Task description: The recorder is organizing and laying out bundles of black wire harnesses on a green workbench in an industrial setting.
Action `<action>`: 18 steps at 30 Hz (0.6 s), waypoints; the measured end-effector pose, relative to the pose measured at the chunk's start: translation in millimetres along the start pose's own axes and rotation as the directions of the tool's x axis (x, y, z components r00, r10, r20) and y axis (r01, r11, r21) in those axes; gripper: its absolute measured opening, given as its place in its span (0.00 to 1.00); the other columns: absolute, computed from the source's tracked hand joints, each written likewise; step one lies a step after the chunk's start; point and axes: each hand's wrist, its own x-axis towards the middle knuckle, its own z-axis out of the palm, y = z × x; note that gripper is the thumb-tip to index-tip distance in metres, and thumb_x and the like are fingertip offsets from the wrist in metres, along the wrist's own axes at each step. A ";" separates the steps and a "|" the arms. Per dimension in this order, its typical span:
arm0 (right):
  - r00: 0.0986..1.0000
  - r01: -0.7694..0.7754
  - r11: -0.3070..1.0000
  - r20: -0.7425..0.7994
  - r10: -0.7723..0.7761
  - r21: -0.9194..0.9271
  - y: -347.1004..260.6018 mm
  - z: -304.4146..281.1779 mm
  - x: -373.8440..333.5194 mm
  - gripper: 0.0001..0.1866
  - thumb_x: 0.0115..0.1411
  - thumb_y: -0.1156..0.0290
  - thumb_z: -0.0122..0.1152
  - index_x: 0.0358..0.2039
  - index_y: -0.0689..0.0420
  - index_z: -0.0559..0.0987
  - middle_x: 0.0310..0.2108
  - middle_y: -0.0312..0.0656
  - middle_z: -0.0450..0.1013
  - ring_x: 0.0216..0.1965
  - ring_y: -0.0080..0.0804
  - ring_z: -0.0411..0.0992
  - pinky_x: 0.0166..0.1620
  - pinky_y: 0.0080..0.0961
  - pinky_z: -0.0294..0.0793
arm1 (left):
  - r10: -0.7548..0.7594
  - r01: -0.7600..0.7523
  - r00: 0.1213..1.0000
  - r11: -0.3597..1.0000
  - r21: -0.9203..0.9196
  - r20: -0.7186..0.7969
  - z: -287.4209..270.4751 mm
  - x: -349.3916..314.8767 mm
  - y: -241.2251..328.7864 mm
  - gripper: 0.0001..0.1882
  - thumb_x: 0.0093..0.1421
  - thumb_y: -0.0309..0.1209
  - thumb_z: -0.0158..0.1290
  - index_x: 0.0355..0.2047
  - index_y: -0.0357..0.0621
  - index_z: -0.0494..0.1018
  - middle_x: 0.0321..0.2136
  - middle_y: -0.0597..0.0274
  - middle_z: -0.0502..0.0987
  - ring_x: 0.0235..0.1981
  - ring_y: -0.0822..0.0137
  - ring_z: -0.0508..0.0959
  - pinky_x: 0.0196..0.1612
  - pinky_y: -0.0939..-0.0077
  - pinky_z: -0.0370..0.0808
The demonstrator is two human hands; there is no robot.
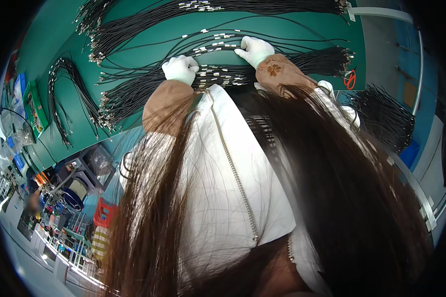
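Note:
Black cables (134,96) with white labels at mid-length and metal-looking tips lie in a thick bundle across the green table, right in front of me. A few looser labelled cables (215,43) arch just beyond that bundle. My left hand (181,69), in a white glove, is closed with its fingers curled over cables left of the labels. My right hand (256,50), gloved as well, is closed with thumb and forefinger at the looser cables, right of their labels. Exactly how many strands each hand holds is hidden by the fingers.
Another long cable bundle (148,22) lies along the far side. A bent bundle (64,64) lies at left, near a green bin (36,109). Red loops like scissor handles (350,79) lie at right. More cables (386,116) hang beyond the table's right edge.

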 end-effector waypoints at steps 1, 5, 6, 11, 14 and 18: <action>1.000 -0.002 1.000 -0.002 0.002 -0.004 -1.0 -2.5 -0.6 0.17 0.57 0.49 0.64 0.35 0.49 0.79 0.32 0.38 0.79 0.37 0.39 0.77 0.40 0.36 0.74 | -0.044 0.044 0.999 0.992 -0.117 0.003 5.5 6.7 -5.2 0.08 0.52 0.40 0.63 0.32 0.57 0.83 0.34 0.68 0.82 0.44 0.62 0.77 0.52 0.62 0.66; 0.998 -0.040 0.999 0.057 0.038 0.031 -3.4 0.9 -3.9 0.15 0.59 0.51 0.61 0.36 0.50 0.79 0.37 0.39 0.79 0.42 0.42 0.76 0.45 0.38 0.74 | -0.156 0.152 0.988 0.925 -0.349 0.018 1.8 16.4 -13.1 0.08 0.54 0.42 0.61 0.31 0.56 0.82 0.30 0.66 0.83 0.40 0.62 0.80 0.49 0.63 0.66; 0.999 -0.028 0.999 0.017 0.028 0.043 -3.1 1.8 -5.2 0.15 0.60 0.52 0.61 0.36 0.50 0.79 0.37 0.39 0.78 0.42 0.42 0.76 0.45 0.38 0.74 | -0.159 0.165 0.986 0.914 -0.372 0.047 -1.2 19.4 -12.6 0.08 0.55 0.42 0.61 0.32 0.56 0.82 0.29 0.66 0.83 0.40 0.63 0.80 0.48 0.64 0.66; 0.984 0.179 0.972 -0.048 -0.174 0.154 -3.5 8.5 -20.5 0.12 0.58 0.54 0.63 0.36 0.48 0.82 0.36 0.38 0.76 0.42 0.40 0.76 0.45 0.36 0.74 | -0.175 0.213 0.974 0.925 -0.315 0.144 -15.7 21.4 -11.4 0.09 0.57 0.39 0.62 0.36 0.52 0.83 0.30 0.64 0.83 0.33 0.70 0.81 0.44 0.74 0.75; 0.969 0.226 0.967 0.075 -0.236 0.117 -2.1 4.9 -16.6 0.11 0.57 0.57 0.64 0.36 0.48 0.83 0.38 0.38 0.73 0.43 0.39 0.74 0.46 0.34 0.72 | -0.146 0.226 0.967 0.873 -0.432 0.211 1.2 28.8 -43.4 0.11 0.62 0.37 0.58 0.41 0.49 0.82 0.32 0.64 0.83 0.34 0.71 0.78 0.43 0.75 0.74; 0.976 0.155 0.981 0.138 -0.171 0.116 -3.2 7.3 -8.3 0.10 0.59 0.59 0.62 0.35 0.49 0.83 0.38 0.37 0.73 0.43 0.40 0.74 0.47 0.36 0.71 | -0.197 0.174 0.978 0.557 -0.812 0.074 -11.6 22.6 -72.0 0.11 0.64 0.30 0.52 0.42 0.41 0.81 0.35 0.63 0.83 0.33 0.71 0.78 0.42 0.76 0.74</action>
